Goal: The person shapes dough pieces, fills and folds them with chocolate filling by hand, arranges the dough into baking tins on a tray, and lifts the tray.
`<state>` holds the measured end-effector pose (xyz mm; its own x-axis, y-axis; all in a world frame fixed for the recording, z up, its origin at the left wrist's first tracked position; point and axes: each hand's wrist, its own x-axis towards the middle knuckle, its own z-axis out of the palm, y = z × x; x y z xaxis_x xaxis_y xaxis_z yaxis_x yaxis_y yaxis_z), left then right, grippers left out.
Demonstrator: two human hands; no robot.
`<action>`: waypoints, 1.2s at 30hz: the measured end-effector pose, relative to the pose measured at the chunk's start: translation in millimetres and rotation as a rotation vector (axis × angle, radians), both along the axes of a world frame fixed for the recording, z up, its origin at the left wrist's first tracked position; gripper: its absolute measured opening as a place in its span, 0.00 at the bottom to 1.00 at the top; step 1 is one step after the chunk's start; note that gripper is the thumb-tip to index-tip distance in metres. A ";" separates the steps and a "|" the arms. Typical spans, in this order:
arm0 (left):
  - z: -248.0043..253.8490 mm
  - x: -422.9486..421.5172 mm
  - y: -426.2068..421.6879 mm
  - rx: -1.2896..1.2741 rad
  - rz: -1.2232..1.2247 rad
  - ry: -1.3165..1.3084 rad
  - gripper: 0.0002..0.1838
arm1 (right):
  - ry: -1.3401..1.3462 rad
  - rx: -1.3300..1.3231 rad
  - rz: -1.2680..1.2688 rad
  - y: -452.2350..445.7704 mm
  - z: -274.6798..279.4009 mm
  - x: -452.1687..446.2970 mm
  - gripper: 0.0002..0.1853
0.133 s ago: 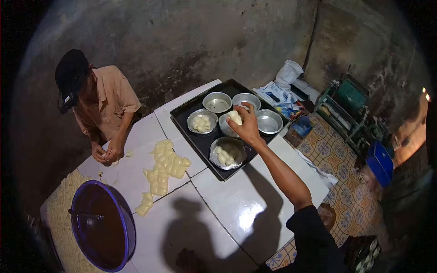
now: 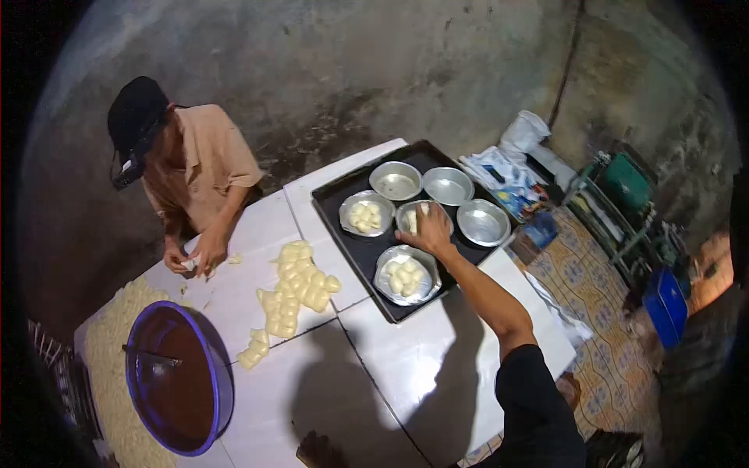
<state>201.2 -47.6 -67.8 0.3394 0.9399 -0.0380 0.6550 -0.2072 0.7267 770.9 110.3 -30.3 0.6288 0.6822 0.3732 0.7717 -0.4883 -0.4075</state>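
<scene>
My right hand [image 2: 429,231] reaches into the middle round metal pan [image 2: 403,210], fingers curled about pale dough pieces [image 2: 413,218] that they partly hide. In front of it, another pan [image 2: 381,287] holds a cluster of dough balls [image 2: 404,277]. The pan to the left [image 2: 344,212] also has dough balls [image 2: 365,217] inside. All the pans stand on a black baking tray [image 2: 355,265]. Low in the view, a dark shape that looks like my left hand [image 2: 318,451] is in shadow; its fingers cannot be made out.
Joined dough pieces [image 2: 292,288] lie on the white tiled table [image 2: 374,343]. A purple basin [image 2: 226,390] of brown liquid with a utensil stands at the left, beside a dough mass [image 2: 117,366]. Across the table, a co-worker [image 2: 207,156] handles something small and white. Green machinery [image 2: 624,187] stands right.
My right hand has lowered the dough from above the middle pan down into it. The whole view has shifted slightly, moving the tray rightward in the picture.
</scene>
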 end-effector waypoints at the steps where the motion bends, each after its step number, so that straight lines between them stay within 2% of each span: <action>1: -4.8 9.3 1.7 -0.223 0.137 -0.224 0.23 | -0.032 -0.186 -0.024 2.0 -10.7 -0.2 0.51; 3: -21.5 5.9 13.0 0.179 0.018 0.008 0.20 | -0.087 0.030 0.016 4.0 -12.3 -10.2 0.54; 4: -28.1 -4.4 13.3 0.362 -0.050 0.144 0.18 | -0.081 0.205 0.033 2.7 -14.0 -22.6 0.51; 5: -33.3 -10.3 11.7 0.534 -0.132 0.279 0.16 | -0.061 0.373 0.118 -9.5 2.0 -40.7 0.42; 7: -35.1 -12.9 11.5 0.521 -0.123 0.304 0.17 | 0.046 0.419 0.224 -35.9 6.8 -83.6 0.31; 9: -28.3 -8.1 12.8 0.465 -0.126 0.291 0.17 | 0.259 0.482 0.484 -64.6 -2.4 -137.5 0.24; 11: -9.0 5.7 13.5 0.496 -0.111 0.274 0.16 | 0.649 0.301 0.611 -110.1 17.0 -211.4 0.21; 12: -17.1 4.8 19.7 0.527 -0.117 0.306 0.16 | 0.516 0.207 0.693 -126.6 -22.2 -243.7 0.24; 13: -27.3 2.4 22.3 0.552 -0.112 0.341 0.16 | 0.553 0.078 0.754 -141.0 -29.3 -275.6 0.28; 14: -29.0 1.0 18.2 0.570 -0.092 0.382 0.16 | 0.464 0.098 0.822 -155.9 -41.2 -305.9 0.30; 15: -28.1 -3.9 14.7 0.550 -0.151 0.382 0.16 | 0.478 -0.050 0.803 -170.7 -50.3 -334.4 0.30; 17: -8.9 -2.7 23.5 0.513 -0.258 0.384 0.16 | 0.306 -0.234 0.790 -196.0 -45.2 -380.5 0.31; 19: -18.0 -4.4 24.8 0.262 -0.177 0.334 0.16 | 0.122 -0.309 0.737 -204.4 -55.5 -407.6 0.32; 21: -10.4 -5.1 20.3 0.454 -0.044 0.043 0.13 | 0.100 -0.220 0.650 -199.6 -59.8 -417.8 0.31; 23: -7.5 -28.0 26.1 0.500 -0.124 -0.144 0.13 | 0.106 -0.115 0.609 -197.2 -51.4 -425.2 0.28; 25: 7.6 -68.4 27.5 0.162 -0.251 -0.301 0.13 | 0.153 -0.115 0.577 -200.9 -48.7 -436.1 0.25; 27: 30.5 -122.2 32.8 0.198 -0.144 -0.323 0.11 | 0.098 -0.177 0.501 -201.0 -53.1 -447.9 0.23; 29: -13.2 -167.0 17.5 0.223 0.311 -0.516 0.10 | 0.177 -0.087 0.436 -196.0 -77.9 -454.2 0.22; 31: -114.7 -249.0 16.5 0.434 0.767 -0.008 0.09 | 0.368 0.027 0.432 -189.2 -48.2 -502.5 0.22; 32: 11.8 -291.4 23.9 0.533 0.937 -0.455 0.09 | 0.381 0.030 0.529 -188.8 -65.5 -515.3 0.23; 34: -33.2 -396.7 35.9 0.696 1.295 -0.438 0.11 | 0.869 -0.002 0.732 -165.7 -33.5 -590.7 0.22; 35: -40.6 -448.9 42.8 0.736 1.316 -0.251 0.14 | 1.220 -0.095 0.810 -158.7 5.0 -638.9 0.23; 36: -49.2 -501.3 49.8 0.775 1.344 -0.061 0.17 | 0.995 -0.251 1.022 -140.3 -18.0 -658.0 0.24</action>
